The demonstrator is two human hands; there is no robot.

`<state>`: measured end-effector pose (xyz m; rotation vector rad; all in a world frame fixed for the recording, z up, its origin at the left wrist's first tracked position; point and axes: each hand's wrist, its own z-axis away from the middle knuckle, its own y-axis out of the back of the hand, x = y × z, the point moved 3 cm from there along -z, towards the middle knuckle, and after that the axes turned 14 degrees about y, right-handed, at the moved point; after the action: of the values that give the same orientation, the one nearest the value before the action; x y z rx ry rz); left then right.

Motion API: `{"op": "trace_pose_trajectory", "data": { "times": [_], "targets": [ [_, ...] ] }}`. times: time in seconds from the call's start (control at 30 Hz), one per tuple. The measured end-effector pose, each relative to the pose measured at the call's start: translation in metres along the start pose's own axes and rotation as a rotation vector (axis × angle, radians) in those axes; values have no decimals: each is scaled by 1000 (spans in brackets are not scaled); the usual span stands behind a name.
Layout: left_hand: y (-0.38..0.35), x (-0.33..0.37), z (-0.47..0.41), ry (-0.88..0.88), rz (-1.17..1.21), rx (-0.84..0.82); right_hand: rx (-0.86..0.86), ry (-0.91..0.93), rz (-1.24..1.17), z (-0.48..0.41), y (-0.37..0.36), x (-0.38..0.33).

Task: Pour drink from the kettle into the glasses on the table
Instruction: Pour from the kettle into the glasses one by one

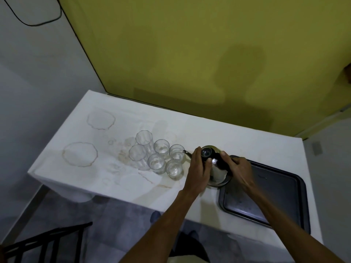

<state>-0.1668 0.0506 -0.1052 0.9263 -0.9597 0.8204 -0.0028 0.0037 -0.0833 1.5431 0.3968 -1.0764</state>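
A shiny metal kettle [216, 172] with a black handle and lid knob stands on the white table [247, 147], its thin spout pointing left toward the glasses. My left hand [198, 168] wraps the kettle's left side. My right hand [238, 168] grips the black handle on its right. Several clear glasses [161, 147] stand in a cluster just left of the spout; the two at the far left are taller. They look empty.
A dark tray [284, 188] lies on the table right of the kettle, partly under my right forearm. Brown ring stains [79, 154] mark the cloth at the left. A black chair [47, 243] stands at the lower left. Yellow wall behind.
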Motion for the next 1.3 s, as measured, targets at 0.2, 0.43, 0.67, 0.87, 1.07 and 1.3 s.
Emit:
{"op": "trace_pose_trajectory", "data": {
  "times": [0.2, 0.43, 0.67, 0.87, 1.07, 1.3],
  "targets": [
    [-4, 3, -1, -11, 8, -4, 17, 7, 47, 1, 8, -4],
    [-10, 4, 0, 46, -13, 6, 35, 19, 50, 4, 16, -12],
    [-14, 4, 1, 53, -5, 15, 41, 24, 58, 4, 20, -11],
    [-13, 7, 2, 61, 0, 18, 39, 27, 59, 3, 21, -15],
    [-13, 7, 3, 74, -7, 19, 33, 34, 71, 4, 22, -15],
    [-13, 10, 4, 87, 0, 15, 11, 44, 77, 2, 24, -17]
  ]
}}
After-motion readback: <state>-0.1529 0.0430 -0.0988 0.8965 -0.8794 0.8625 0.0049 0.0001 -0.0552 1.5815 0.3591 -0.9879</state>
